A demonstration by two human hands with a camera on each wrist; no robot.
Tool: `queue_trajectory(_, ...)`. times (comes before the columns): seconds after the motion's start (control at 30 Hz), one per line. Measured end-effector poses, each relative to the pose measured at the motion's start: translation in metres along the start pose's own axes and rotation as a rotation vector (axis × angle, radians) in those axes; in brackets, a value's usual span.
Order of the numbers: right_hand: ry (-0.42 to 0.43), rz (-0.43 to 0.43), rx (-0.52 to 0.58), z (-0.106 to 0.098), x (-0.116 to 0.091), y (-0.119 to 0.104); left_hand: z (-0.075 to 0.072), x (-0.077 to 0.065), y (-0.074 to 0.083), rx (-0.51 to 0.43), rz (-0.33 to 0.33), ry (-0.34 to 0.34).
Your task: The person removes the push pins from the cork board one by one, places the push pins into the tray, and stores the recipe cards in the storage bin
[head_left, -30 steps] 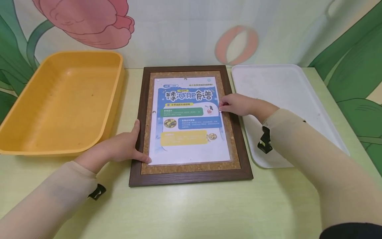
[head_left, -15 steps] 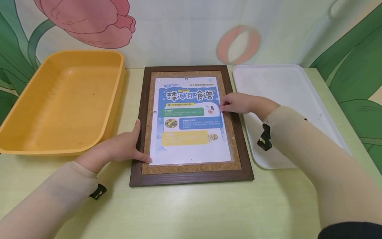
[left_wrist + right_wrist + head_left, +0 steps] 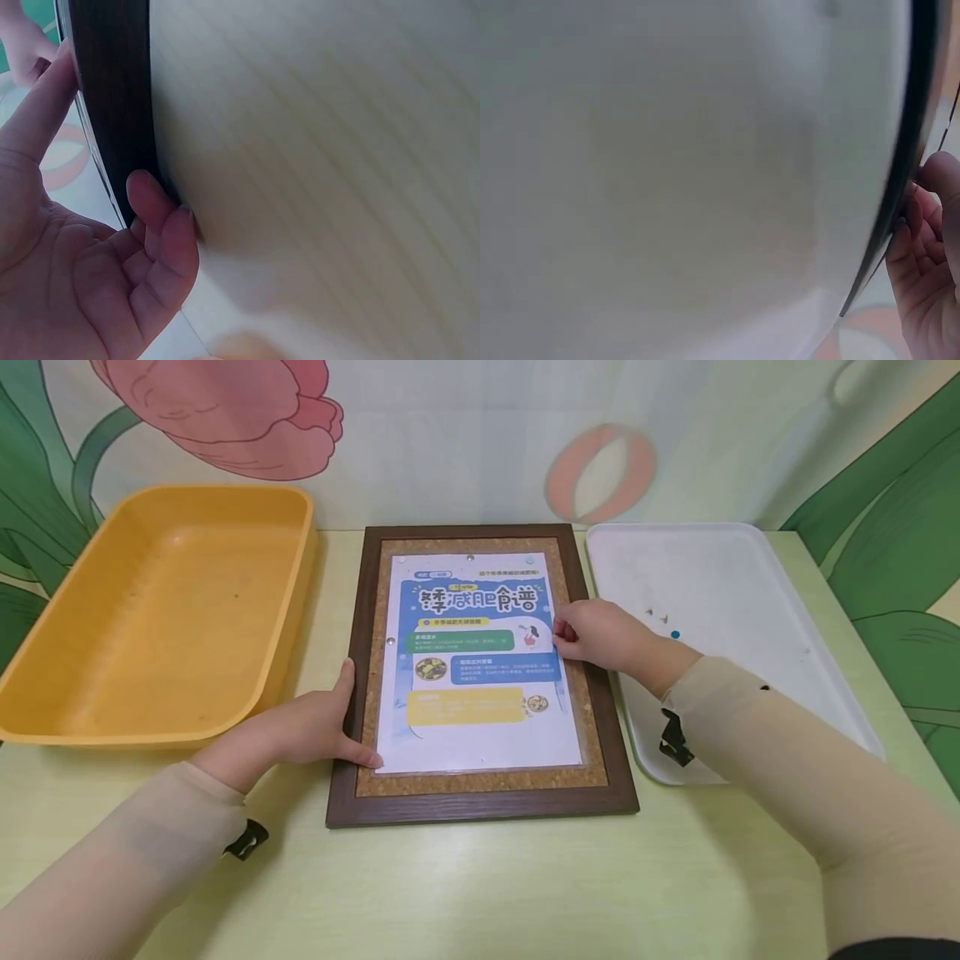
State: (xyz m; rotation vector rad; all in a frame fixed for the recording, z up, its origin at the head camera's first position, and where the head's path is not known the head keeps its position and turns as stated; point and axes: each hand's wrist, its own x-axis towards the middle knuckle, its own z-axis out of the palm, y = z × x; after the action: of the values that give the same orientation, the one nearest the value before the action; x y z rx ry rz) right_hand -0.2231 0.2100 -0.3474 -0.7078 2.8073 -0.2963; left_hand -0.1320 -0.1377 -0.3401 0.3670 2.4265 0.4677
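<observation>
A brown-framed cork board (image 3: pixel 480 805) lies flat on the table with a printed poster (image 3: pixel 480 745) in a clear sleeve on it. Small round tacks hold the poster, among them a top-middle tack (image 3: pixel 470 557) and a left-edge tack (image 3: pixel 390 641). My left hand (image 3: pixel 311 727) grips the frame's left side, thumb on the poster's lower left corner; in the left wrist view its fingers (image 3: pixel 169 247) curl against the dark edge. My right hand (image 3: pixel 600 631) pinches at the poster's right edge, where a thumbtack is hidden under thumb and fingertips.
A deep yellow bin (image 3: pixel 172 643) stands to the left, close to my left forearm. On the right a white tray (image 3: pixel 720 568) holds a few small tacks, including a blue tack (image 3: pixel 676 634), beneath my right forearm. A painted wall (image 3: pixel 442 443) rises behind.
My right wrist and forearm have shifted lower, uncovering the small tacks on the tray. The right fingertips now cover the edge tack that showed before. The left hand stays put.
</observation>
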Motion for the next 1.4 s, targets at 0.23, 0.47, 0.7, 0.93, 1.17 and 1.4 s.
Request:
queue_trajectory(0.23, 0.018, 0.008, -0.067, 0.002, 0.0, -0.002, 0.0, 0.0, 0.0, -0.003, -0.002, -0.002)
queue_trajectory(0.47, 0.017, 0.005, -0.083, 0.002, 0.001, -0.002, 0.0, 0.001, -0.001, -0.003, 0.009, 0.001)
queue_trajectory(0.7, 0.026, 0.01, 0.14, 0.001, -0.005, 0.008, 0.0, -0.001, 0.002, -0.005, 0.013, -0.004)
queue_trajectory(0.93, 0.023, 0.05, 0.328, 0.004, -0.007, 0.016, 0.0, -0.001, 0.001, -0.006, 0.011, 0.004)
queue_trajectory(1.17, 0.056, -0.001, 0.2, 0.007, -0.007, 0.012, 0.001, 0.001, -0.001, -0.003, 0.007, 0.006)
queue_trajectory(1.4, 0.072, -0.03, 0.085, 0.008, -0.009, 0.008, 0.0, -0.001, 0.0, -0.006, 0.007, 0.001)
